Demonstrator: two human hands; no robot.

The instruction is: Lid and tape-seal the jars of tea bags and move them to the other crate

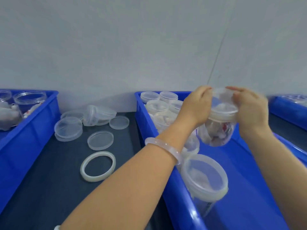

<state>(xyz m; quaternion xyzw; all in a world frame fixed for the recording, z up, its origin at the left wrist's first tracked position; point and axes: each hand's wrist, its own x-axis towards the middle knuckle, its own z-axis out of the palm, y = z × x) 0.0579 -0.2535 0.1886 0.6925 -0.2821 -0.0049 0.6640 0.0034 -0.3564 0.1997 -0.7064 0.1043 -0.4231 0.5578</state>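
The dark desk [49,180] carries a blue crate [245,163] holding lidded jars. One jar of tea bags [216,131] hangs above the crate, held only at its top. The left hand [197,105] and right hand [249,108] curl their fingers [205,91] round its lid [222,112], perhaps pressing it home, though blur hides that. If the lid is loose, the jar body could drop onto the jars below. The tape roll [98,166] lies well apart.

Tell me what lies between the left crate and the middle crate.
In the head view, loose lids and a tape roll lie there on the dark table.
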